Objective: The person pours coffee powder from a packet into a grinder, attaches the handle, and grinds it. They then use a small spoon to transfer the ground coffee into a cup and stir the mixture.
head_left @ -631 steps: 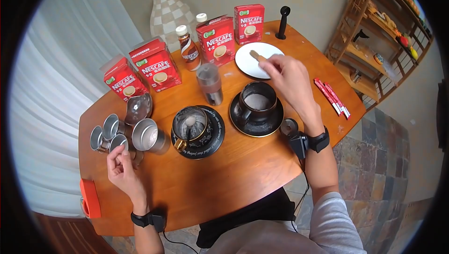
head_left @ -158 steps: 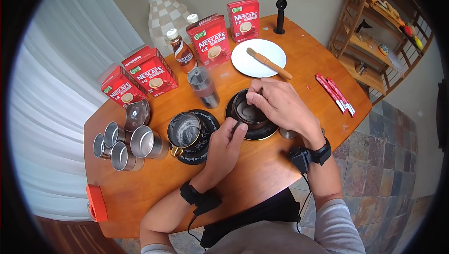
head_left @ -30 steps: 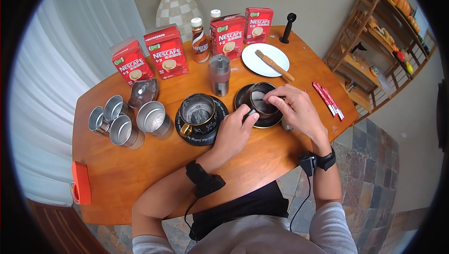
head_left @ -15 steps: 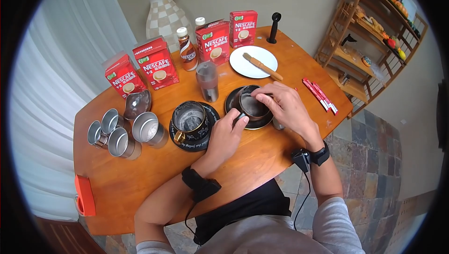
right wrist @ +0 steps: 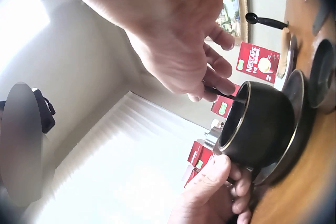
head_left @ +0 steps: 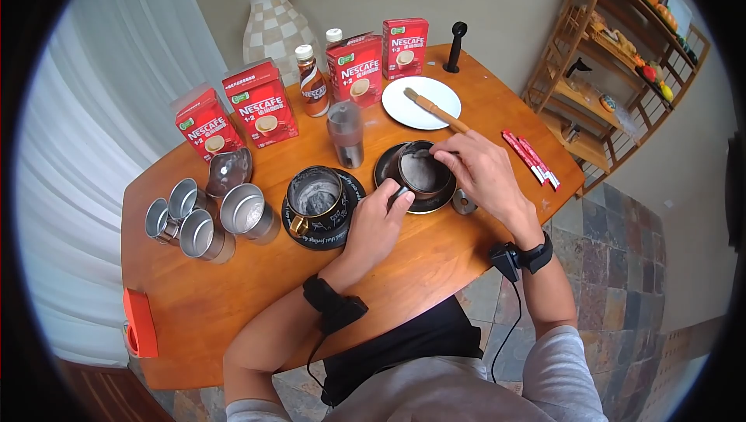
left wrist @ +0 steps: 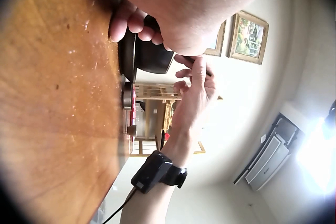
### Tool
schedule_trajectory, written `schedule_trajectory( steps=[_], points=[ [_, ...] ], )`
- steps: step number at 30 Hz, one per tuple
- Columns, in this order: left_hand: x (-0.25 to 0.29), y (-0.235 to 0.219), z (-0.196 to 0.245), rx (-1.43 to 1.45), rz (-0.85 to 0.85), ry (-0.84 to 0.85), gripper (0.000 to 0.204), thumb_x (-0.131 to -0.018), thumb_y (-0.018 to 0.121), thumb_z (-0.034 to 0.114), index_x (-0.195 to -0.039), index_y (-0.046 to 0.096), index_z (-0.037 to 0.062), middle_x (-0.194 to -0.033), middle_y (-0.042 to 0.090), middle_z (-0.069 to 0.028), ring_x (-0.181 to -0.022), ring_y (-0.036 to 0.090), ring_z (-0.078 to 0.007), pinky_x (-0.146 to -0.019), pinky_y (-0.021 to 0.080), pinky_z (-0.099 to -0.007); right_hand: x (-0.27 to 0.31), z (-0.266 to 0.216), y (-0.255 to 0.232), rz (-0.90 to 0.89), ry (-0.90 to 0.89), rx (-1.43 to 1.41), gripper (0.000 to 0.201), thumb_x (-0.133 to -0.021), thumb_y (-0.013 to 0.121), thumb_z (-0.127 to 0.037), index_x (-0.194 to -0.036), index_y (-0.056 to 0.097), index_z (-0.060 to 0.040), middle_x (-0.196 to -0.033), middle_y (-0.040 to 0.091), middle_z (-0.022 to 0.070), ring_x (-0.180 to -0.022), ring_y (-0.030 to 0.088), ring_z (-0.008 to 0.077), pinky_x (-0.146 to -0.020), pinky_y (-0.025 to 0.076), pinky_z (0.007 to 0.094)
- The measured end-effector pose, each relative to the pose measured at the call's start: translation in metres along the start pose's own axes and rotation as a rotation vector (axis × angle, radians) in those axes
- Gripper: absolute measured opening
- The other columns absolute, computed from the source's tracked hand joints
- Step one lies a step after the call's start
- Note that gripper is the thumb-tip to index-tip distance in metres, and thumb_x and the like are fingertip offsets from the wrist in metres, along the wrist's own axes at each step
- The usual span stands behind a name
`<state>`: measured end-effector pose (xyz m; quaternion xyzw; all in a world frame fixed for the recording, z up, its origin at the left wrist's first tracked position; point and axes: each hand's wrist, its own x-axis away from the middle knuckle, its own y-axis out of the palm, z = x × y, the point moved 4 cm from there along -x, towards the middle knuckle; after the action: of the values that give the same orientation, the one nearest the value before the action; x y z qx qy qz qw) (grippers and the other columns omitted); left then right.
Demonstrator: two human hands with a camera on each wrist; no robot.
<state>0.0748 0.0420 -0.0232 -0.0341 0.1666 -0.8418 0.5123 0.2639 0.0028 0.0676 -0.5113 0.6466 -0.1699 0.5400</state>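
My left hand [head_left: 374, 228] grips the handle of a black coffee cup [head_left: 423, 173], which stands on a dark saucer [head_left: 385, 162] with pale liquid inside. Over the cup's far right rim, my right hand [head_left: 488, 173] pinches the thin dark handle of a spoon [right wrist: 224, 94]. In the right wrist view that handle slants down into the cup [right wrist: 262, 124], and the spoon's lower end is hidden inside. Left of my left hand, a second black cup [head_left: 317, 193] with a gold handle sits on a lettered saucer [head_left: 356, 189], pale residue coating its inside.
Behind stand a coffee grinder [head_left: 345, 138], a coffee bottle [head_left: 313, 88] and several red Nescafe boxes [head_left: 264, 115]. A brush [head_left: 435, 111] lies across a white plate [head_left: 400, 111]. Several metal cups [head_left: 247, 212] stand left; red sachets [head_left: 532, 159] lie right. A small round metal piece [head_left: 464, 203] sits beside the saucer.
Since the oldest frame, the brush has gone from my right hand to the plate, and the spoon has left the gold-handled cup. My left hand moved to the other cup. Lately my right hand shifted slightly right.
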Motion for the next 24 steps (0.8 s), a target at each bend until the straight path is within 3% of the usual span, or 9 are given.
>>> schedule_trajectory(
  steps=[4,7,10,13,16,19,24],
  points=[
    [0.001,-0.001,0.003,-0.008,0.005,-0.006,0.029,-0.104,0.062,0.024,-0.097,0.053,-0.0024,-0.075,0.058,-0.0228,-0.068,0.057,-0.0381,-0.066,0.046,-0.0460,0.006,0.000,-0.001,-0.077,0.001,0.085,0.017,-0.103,0.065,-0.024,-0.103,0.071,-0.0079,-0.090,0.070,0.0085,-0.090,0.064,0.0291,-0.070,0.050,0.0465],
    [-0.001,0.001,-0.003,0.018,0.017,0.055,0.025,-0.107,0.061,0.023,-0.096,0.057,0.0014,-0.068,0.047,0.0020,-0.055,0.045,-0.0052,-0.049,0.039,-0.0274,0.005,-0.007,-0.006,-0.126,0.027,0.096,0.018,-0.103,0.065,-0.023,-0.103,0.071,-0.0062,-0.089,0.070,0.0104,-0.090,0.064,0.0310,-0.072,0.050,0.0472],
    [-0.001,0.001,-0.004,0.007,0.031,0.078,0.025,-0.107,0.062,0.023,-0.097,0.058,0.0006,-0.068,0.047,0.0010,-0.056,0.044,-0.0058,-0.050,0.038,-0.0285,0.003,-0.009,-0.007,-0.119,0.000,0.082,0.019,-0.103,0.064,-0.021,-0.102,0.072,-0.0038,-0.087,0.070,0.0139,-0.090,0.065,0.0343,-0.074,0.051,0.0483],
    [0.001,-0.002,0.006,-0.029,0.003,-0.003,0.029,-0.104,0.062,0.025,-0.098,0.053,-0.0024,-0.079,0.061,-0.0259,-0.076,0.061,-0.0460,-0.069,0.046,-0.0493,0.003,-0.007,-0.001,-0.099,-0.029,0.000,0.023,-0.101,0.067,-0.023,-0.098,0.073,-0.0007,-0.084,0.069,0.0162,-0.085,0.065,0.0364,-0.075,0.052,0.0450],
    [0.001,-0.001,0.005,-0.040,0.022,0.047,0.029,-0.104,0.062,0.025,-0.099,0.054,-0.0023,-0.079,0.061,-0.0260,-0.076,0.061,-0.0465,-0.069,0.047,-0.0495,0.003,-0.009,0.000,-0.088,0.032,0.042,0.024,-0.102,0.066,-0.021,-0.097,0.074,0.0011,-0.084,0.070,0.0172,-0.081,0.068,0.0354,-0.074,0.053,0.0428],
    [0.001,-0.001,0.004,-0.039,0.022,0.050,0.028,-0.104,0.062,0.025,-0.101,0.055,-0.0020,-0.081,0.063,-0.0265,-0.079,0.063,-0.0471,-0.070,0.047,-0.0496,0.001,-0.013,0.006,-0.117,0.139,-0.122,0.024,-0.101,0.064,-0.019,-0.096,0.072,0.0027,-0.082,0.070,0.0209,-0.079,0.068,0.0400,-0.073,0.053,0.0477],
    [0.002,-0.001,0.009,-0.034,0.021,0.051,0.026,-0.104,0.062,0.024,-0.102,0.057,-0.0013,-0.082,0.065,-0.0264,-0.082,0.065,-0.0477,-0.071,0.048,-0.0507,-0.003,-0.020,0.016,-0.056,0.320,-0.258,0.028,-0.102,0.062,-0.021,-0.096,0.074,0.0034,-0.077,0.073,0.0192,-0.071,0.072,0.0345,-0.068,0.055,0.0422]
  ],
)
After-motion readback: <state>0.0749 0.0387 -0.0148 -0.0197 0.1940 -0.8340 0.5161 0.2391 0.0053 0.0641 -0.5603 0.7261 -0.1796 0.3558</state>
